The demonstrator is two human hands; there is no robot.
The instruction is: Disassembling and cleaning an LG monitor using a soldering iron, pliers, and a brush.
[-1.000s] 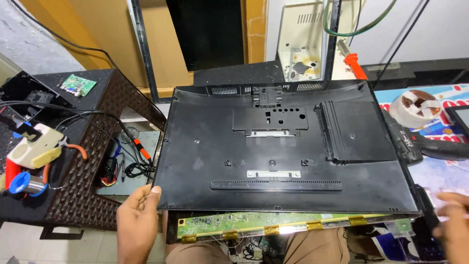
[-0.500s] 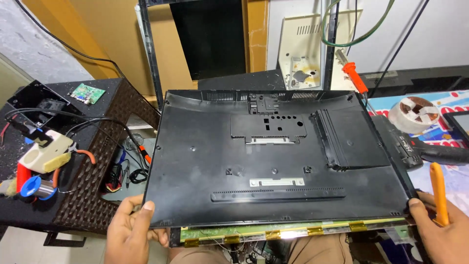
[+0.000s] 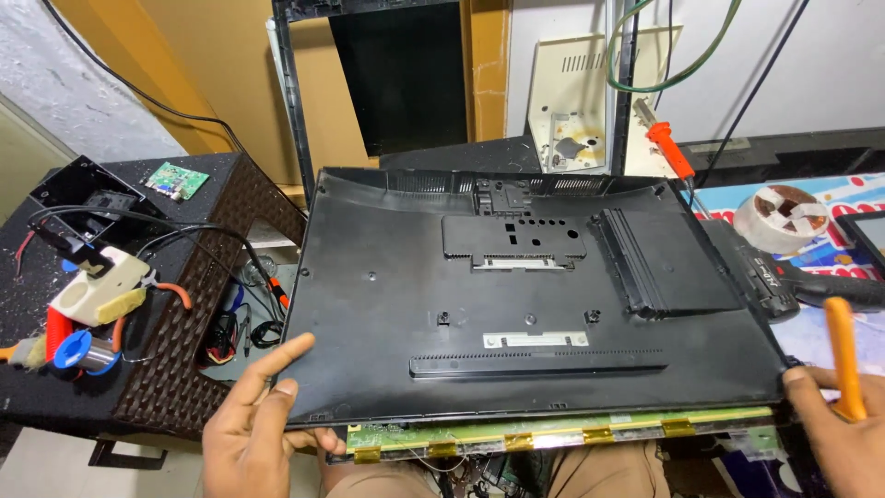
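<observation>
Hands grip the near corners of a black plastic back cover [image 3: 525, 304], now raised a little further off the green circuit strip [image 3: 553, 432] than a moment ago, suggesting it has come free. The left hand [image 3: 253, 433] pinches the near-left edge; the right hand [image 3: 839, 443] holds the near-right corner, its fingers also clasping an orange pry tool [image 3: 843, 364].
</observation>
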